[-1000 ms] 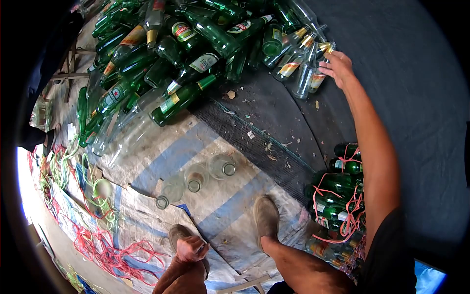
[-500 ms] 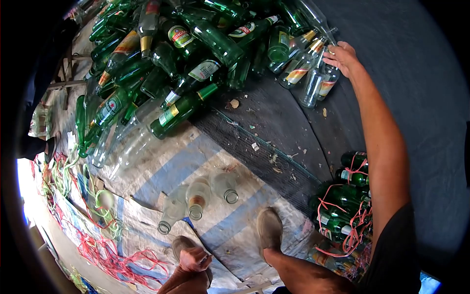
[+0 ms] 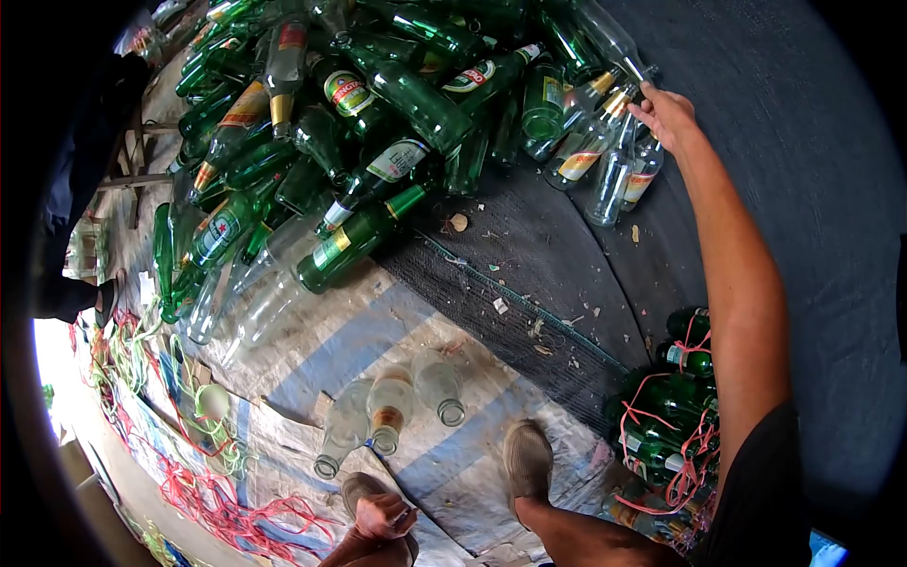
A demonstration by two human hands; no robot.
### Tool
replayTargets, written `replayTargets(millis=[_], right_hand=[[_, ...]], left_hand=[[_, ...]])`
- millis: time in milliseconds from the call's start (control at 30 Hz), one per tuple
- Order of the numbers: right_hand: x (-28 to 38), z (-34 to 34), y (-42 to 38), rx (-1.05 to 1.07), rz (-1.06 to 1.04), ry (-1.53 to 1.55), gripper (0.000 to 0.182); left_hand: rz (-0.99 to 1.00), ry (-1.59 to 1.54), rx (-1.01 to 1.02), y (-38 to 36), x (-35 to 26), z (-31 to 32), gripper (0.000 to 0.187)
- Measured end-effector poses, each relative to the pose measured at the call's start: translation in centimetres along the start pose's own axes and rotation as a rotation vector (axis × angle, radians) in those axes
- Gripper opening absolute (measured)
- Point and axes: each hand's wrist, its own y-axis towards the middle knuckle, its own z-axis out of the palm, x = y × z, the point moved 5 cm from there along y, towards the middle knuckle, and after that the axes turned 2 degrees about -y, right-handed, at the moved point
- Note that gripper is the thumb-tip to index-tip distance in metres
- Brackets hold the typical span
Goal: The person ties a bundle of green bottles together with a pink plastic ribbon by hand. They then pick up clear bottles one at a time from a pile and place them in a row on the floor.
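My right hand reaches to the upper right, its fingers closed at the neck of a clear glass bottle at the pile's edge. Just below the hand lie clear bottles with gold necks and labels, one of them a labelled bottle, beside a plain clear bottle. Low in the view, my left hand is curled closed above my shoe; whatever its fingers may hold is hidden. In front of my feet, three clear bottles lie side by side, the middle clear bottle with a brownish band.
A heap of mostly green bottles fills the upper left. Bundled green bottles tied with pink string lie at right. Loose pink string tangles at lower left. Debris is scattered on the dark sheet. At far left is another person's foot.
My right hand's fingers have drawn in from spread to closed at the bottle neck. The view has shifted slightly, and my left hand remains curled near my shoe.
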Motion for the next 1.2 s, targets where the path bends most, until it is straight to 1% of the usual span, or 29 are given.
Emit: replayTargets(millis=[67,167,267,400,500,600,700,733,833,867,967,1000,1100,1167,1200], right_hand=[[0.3,0.4,-0.1,-0.01,0.041,0.003,0.028],[0.8,1.0,-0.5,0.001,0.025,-0.009,0.032],[1.8,1.2,-1.7,0.033,0.062,-0.025,0.029],[3.3,0.9,-2.0,0.004,0.004,0.092,0.029],[3.8,0.2,-2.2,-0.036,-0.011,0.121,0.028],[4.2,-0.6,-3.4,-0.12,-0.032,0.109,0.03],[4.3,-1.7,-4.4,-0.141,-0.028,0.137,0.032],[4.3,-2.1,-4.8,-0.157,-0.009,0.16,0.026],[5.2,-3.5,-6.6,-0.163,-0.064,0.121,0.032],[5.4,-4.2,-7.5,-0.184,-0.081,0.123,0.031],[5.8,-7.1,-9.8,-0.132,-0.06,0.089,0.031],[6.1,-7.5,-12.1,-0.127,-0.097,0.099,0.034],[7.1,-9.7,-19.3,-0.078,-0.088,0.028,0.036],[7.6,-10.7,-24.8,0.024,-0.143,-0.073,0.036],[7.6,-11.3,-27.3,0.009,-0.143,-0.13,0.035]], left_hand=[[-0.007,0.006,0.015,-0.1,0.1,0.2,0.032],[0.011,0.007,0.005,-0.2,0.2,0.2,0.031],[-0.004,0.005,0.012,-0.1,0.1,0.2,0.03],[-0.008,0.025,0.031,0.2,-0.2,-0.2,0.029],[-0.007,0.025,0.015,0.4,-0.6,-0.3,0.029],[-0.008,0.024,0.008,0.2,-0.5,-0.3,0.029],[-0.014,0.024,0.012,0.0,-0.4,0.0,0.03],[-0.009,0.026,0.013,0.0,-0.5,-0.1,0.03],[-0.004,0.033,0.0,-0.2,-0.5,-0.1,0.031],[-0.002,0.028,-0.007,-0.4,-0.4,0.1,0.031],[0.006,0.037,-0.016,-0.7,-0.4,0.1,0.031],[0.006,0.04,-0.021,-0.9,-0.3,0.1,0.031],[0.019,0.032,-0.045,-1.3,-0.1,0.5,0.031],[0.03,0.061,-0.078,-1.4,-0.5,0.3,0.03],[0.054,0.061,-0.106,-2.0,0.1,0.9,0.029]])
